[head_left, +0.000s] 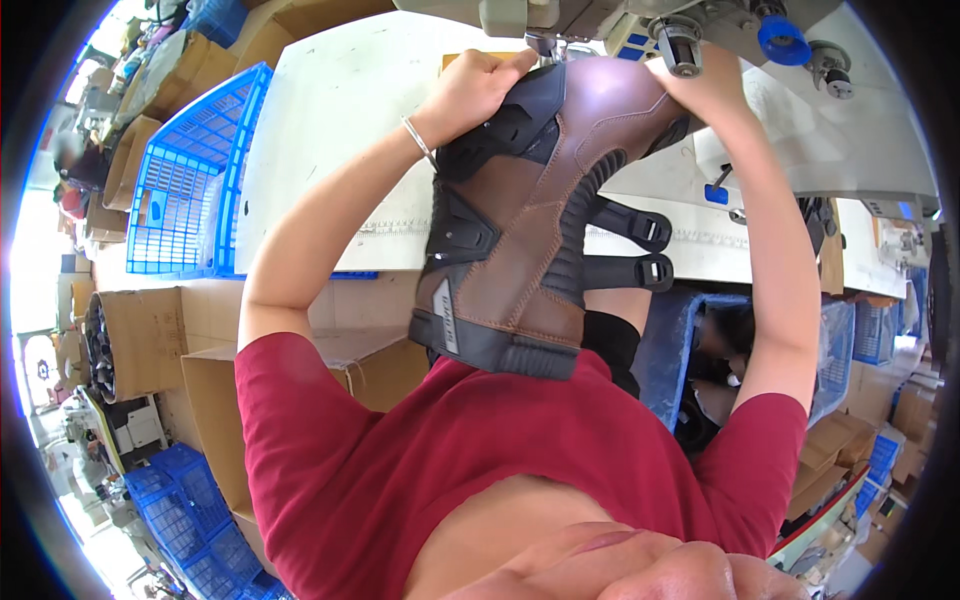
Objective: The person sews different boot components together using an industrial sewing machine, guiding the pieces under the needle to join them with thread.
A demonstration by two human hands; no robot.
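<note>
Straddling the edge of the white table (335,125), the brown leather-look motorcycle boot (530,215) shows stitched seams, ribbed panels (570,255) and moulded black guards (515,112). Your left hand (472,92) is partly curled, gripping the far guard; your right hand (708,85) wraps the far end, fingertips hidden. A blue mesh crate (250,150) stands left; the sewing machine (625,22) overhangs and partly obscures that end.

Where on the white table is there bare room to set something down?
Widest free patch: white tabletop between the blue plastic lattice crate and the left forearm. Smaller: between the black straps of the tall brown boot and the right forearm. Crowded: below the grey metal machine, where the left hand and right hand hold the boot.
</note>
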